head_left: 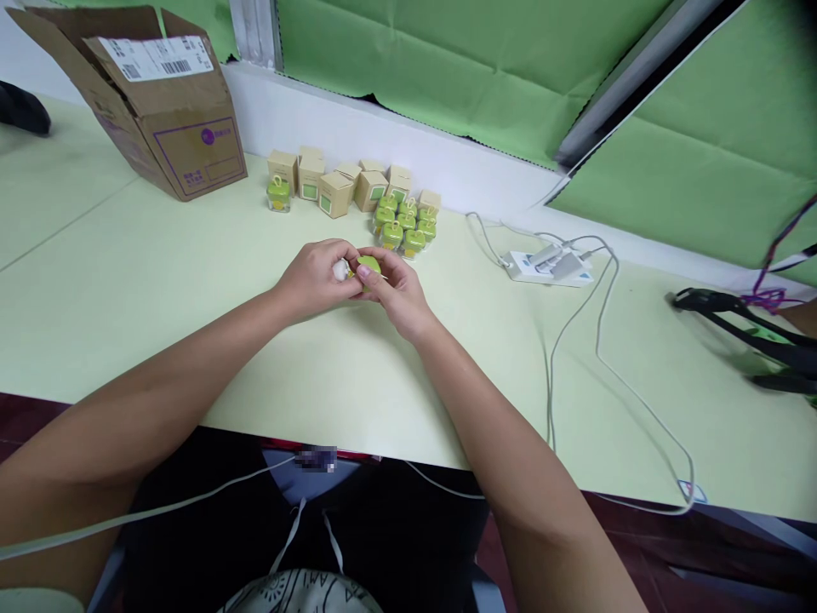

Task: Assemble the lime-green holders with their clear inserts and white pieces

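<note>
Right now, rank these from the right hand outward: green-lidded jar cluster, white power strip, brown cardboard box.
1. Cluster of small green-lidded jars, just beyond the right hand.
2. White plastic power strip, to the right.
3. Open brown cardboard box, far back left.

My only camera rides on my head, close above the worktop (pixel 159 281), facing forward and down. My left hand (pixel 314 279) and right hand (pixel 401 296) meet near centre; the green-covered wall (pixel 447 60) lies at twelve o'clock, the cardboard box (pixel 172 111) at ten.
</note>
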Demonstrator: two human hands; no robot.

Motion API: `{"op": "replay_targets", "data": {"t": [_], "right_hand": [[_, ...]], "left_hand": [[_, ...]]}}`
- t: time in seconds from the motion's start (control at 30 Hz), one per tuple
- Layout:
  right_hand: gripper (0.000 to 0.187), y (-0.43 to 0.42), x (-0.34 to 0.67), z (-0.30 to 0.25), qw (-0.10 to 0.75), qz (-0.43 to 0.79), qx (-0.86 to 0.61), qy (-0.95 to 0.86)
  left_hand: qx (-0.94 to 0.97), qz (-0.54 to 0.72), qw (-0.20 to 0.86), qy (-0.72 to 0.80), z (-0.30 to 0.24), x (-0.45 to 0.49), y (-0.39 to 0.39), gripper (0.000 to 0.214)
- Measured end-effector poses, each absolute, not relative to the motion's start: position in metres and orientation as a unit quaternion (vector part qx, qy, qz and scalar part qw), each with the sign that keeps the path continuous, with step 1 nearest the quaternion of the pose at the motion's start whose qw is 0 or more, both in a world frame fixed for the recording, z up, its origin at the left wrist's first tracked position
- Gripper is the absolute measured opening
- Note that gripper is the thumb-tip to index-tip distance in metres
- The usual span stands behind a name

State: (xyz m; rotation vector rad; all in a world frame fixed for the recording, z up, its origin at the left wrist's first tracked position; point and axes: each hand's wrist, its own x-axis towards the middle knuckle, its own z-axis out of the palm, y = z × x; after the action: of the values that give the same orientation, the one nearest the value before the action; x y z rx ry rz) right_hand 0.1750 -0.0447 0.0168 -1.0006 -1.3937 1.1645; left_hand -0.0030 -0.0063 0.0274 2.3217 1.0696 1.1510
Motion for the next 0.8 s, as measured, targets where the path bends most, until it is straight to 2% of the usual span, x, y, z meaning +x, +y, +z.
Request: {"op": "replay_targets", "data": {"t": [0.43,0.63,0.8], "right_hand": [[0.064,-0.040,0.181,0.016,0.507,0.464,-0.427,-0.588],[0.061,-0.032,0.190,0.012,0.561,0.421,-0.442,-0.559],[0.064,-0.023,0.196,0.002,0.581,0.391,-0.498,-0.511]], "left_hand": [[0.808,0.414,0.178,0.379,0.029,-0.005,-0.005,0.015],[0.800,0.445,0.176,0.363,0.029,-0.007,-0.001,0.016],[0.844,0.402,0.162,0.315,0.026,-0.007,-0.002,0.015]]}}
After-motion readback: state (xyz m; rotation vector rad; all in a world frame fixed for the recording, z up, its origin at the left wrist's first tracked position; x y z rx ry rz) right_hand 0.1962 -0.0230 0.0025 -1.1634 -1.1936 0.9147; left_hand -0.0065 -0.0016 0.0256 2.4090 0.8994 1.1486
